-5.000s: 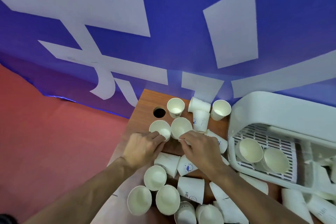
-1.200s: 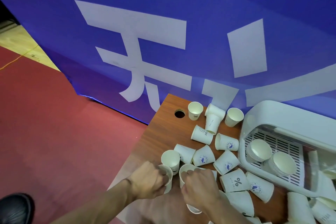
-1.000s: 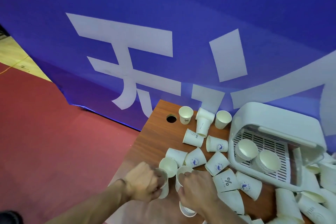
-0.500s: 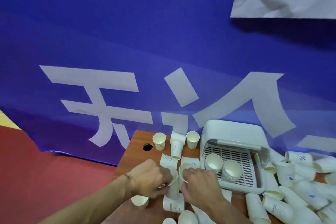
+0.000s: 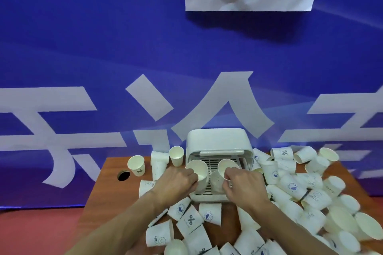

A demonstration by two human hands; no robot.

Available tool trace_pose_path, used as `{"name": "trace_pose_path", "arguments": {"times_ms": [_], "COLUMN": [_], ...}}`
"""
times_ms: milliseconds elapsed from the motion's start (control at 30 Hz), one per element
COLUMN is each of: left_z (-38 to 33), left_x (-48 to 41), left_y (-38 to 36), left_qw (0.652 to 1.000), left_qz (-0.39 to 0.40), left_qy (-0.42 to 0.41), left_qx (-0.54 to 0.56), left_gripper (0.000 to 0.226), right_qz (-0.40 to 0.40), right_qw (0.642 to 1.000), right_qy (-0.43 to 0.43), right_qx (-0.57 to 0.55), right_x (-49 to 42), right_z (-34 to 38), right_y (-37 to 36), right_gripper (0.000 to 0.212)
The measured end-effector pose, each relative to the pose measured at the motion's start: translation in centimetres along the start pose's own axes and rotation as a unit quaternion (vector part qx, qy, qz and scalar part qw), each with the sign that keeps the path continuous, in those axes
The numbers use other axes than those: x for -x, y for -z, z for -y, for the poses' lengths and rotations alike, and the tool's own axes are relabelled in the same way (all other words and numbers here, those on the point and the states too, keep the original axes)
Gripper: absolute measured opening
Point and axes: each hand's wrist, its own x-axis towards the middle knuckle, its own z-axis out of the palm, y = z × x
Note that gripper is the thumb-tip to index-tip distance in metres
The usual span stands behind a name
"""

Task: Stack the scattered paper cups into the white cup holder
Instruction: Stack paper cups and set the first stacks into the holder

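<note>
At frame centre we grip a cup in each hand, left [image 5: 176, 180] and right [image 5: 242, 184], fingers closed on them over the white holder [image 5: 217, 141], with loose cups [image 5: 294, 186] crowding the worktop [image 5: 107, 192] around it.

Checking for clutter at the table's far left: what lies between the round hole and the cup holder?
Head view: an upright cup, a tipped cup and another upright cup stand between hole and cup holder.

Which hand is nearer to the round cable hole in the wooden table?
Left. The left hand, gripping a cup over the white cup holder, sits just right of the cable hole; the right hand is farther right, beyond it.
</note>
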Motion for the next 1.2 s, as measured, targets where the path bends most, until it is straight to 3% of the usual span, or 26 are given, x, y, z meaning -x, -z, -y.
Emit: {"name": "trace_pose_path", "arguments": {"times_ms": [367, 700, 933, 1200], "left_z": [0.0, 0.7, 1.2, 1.7], "left_x": [-3.0, -3.0, -2.9, -2.5], "left_y": [-3.9, -6.9, -8.1, -10.3], "left_qw": [0.999, 0.996, 0.996, 0.994], "left_qz": [-0.019, -0.011, 0.001, 0.088], "left_qy": [0.026, 0.064, 0.053, 0.024], "left_qx": [0.021, 0.062, 0.067, 0.055], "left_gripper": [0.023, 0.024, 0.023, 0.014], "right_qz": [-0.004, -0.05, 0.015, 0.111], "right_qw": [1.0, 0.996, 0.995, 0.99], "right_qy": [-0.016, 0.067, 0.08, 0.081], "right_qx": [-0.004, -0.026, -0.049, -0.028], "right_x": [-0.9, -0.8, -0.7, -1.0], "right_z": [-1.9, -2.9, -3.3, -3.2], "right_y": [-3.5, -7.1, -9.3, -11.5], "right_gripper": [0.008, 0.011, 0.007, 0.011]}}
